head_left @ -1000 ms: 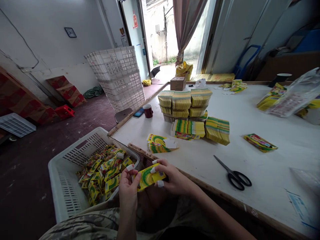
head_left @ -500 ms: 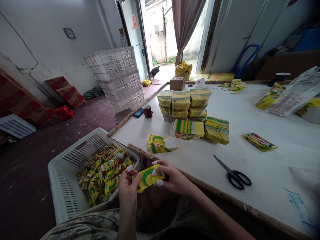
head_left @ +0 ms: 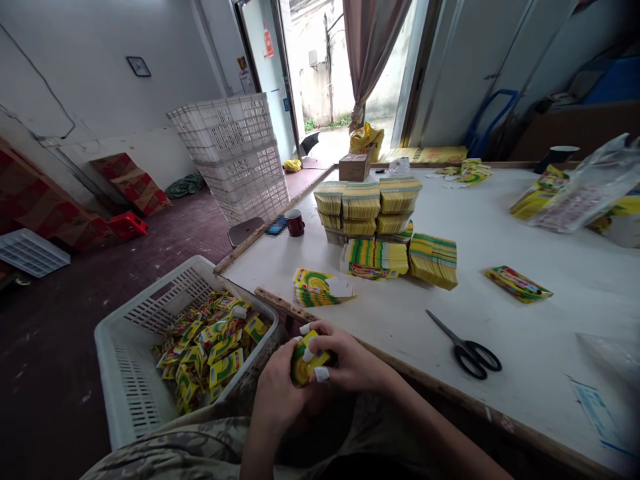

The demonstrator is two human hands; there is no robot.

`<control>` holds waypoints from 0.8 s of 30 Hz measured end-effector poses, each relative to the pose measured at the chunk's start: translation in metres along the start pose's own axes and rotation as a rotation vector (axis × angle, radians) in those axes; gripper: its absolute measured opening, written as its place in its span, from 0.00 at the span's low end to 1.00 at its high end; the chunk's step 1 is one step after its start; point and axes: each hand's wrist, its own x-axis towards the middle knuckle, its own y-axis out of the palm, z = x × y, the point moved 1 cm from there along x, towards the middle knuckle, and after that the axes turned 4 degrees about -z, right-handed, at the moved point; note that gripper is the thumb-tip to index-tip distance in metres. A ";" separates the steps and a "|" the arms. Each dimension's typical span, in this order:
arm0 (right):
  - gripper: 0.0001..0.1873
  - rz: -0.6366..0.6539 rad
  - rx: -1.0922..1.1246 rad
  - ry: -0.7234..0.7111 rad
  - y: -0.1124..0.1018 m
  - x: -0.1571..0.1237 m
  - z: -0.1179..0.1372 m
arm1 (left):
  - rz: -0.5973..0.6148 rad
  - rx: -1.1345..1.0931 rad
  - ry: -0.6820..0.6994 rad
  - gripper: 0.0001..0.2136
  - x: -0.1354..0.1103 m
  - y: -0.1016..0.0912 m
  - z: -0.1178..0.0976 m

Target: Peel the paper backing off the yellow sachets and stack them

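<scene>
Head view. I have both hands in front of the body, on the near side of the table's wooden edge (head_left: 410,371). Between them is a small yellow carton (head_left: 303,368), off the tabletop, above the lap. Left hand (head_left: 277,383): curled about the carton's left end, back of the hand toward the camera; I cannot tell how its hidden fingers lie. Right hand (head_left: 343,359): grasping the other end, white-wrapped fingertips laid on the printed face.

Margins: the right wrist sits near the wooden edge, and the forearm runs roughly along it. On my left, the white crate (head_left: 111,380) has its right rim near the left hand and close to the table corner; yellow packets (head_left: 197,353) lie heaped inside, below the rim.

Room on the table: white top (head_left: 390,320) extends from the fanned cartons (head_left: 320,287), just past the edge beyond the hands, across to the black-handled scissors (head_left: 465,348), blades pointing away. The stacked cartons (head_left: 363,200) form a block farther back, with the mug (head_left: 295,227) to their left. A flat packet (head_left: 519,283) lies beyond the scissors, toward the right.
</scene>
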 end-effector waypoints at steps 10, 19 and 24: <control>0.26 -0.174 0.044 0.073 0.016 -0.002 -0.006 | 0.020 0.035 -0.063 0.29 -0.003 -0.002 -0.016; 0.39 -0.233 -0.380 0.300 -0.002 0.033 -0.031 | -0.517 0.044 -0.168 0.34 0.012 -0.034 0.024; 0.23 -0.375 -0.647 0.495 -0.038 0.074 -0.071 | -0.991 0.142 -0.181 0.40 0.015 -0.067 0.054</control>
